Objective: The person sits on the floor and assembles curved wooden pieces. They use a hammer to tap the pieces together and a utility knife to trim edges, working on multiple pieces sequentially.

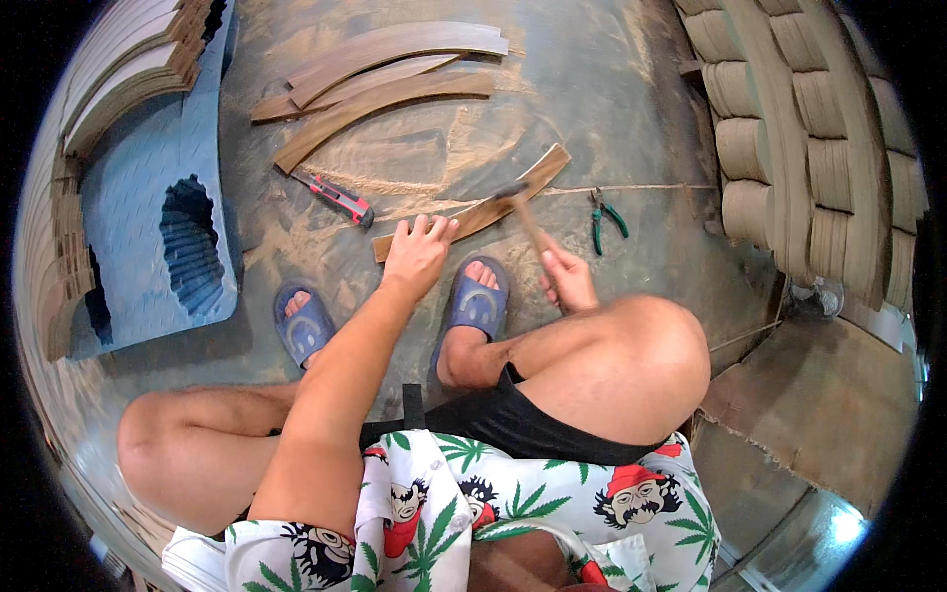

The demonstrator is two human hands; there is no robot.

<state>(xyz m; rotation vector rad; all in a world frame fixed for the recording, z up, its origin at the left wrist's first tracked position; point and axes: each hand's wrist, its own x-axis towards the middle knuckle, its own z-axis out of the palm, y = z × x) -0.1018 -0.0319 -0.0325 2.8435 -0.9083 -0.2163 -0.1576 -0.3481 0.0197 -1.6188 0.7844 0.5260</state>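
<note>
On the floor in front of my feet lies a short, slightly curved wooden strip, slanting up to the right. My left hand holds the strip down near its left end, fingertips at its upper edge. In my right hand is the wooden handle of a hammer. The hammer's dark head, somewhat blurred, is over the right half of the strip; whether it touches the wood cannot be told. A red and black utility knife lies left of the strip, and green-handled pliers lie to the right.
Several curved wooden strips rest on the dusty floor ahead. At left, a blue panel with ragged holes stands beside stacked curved boards. Bundled wooden pieces are stacked at right, with a brown sheet nearer me.
</note>
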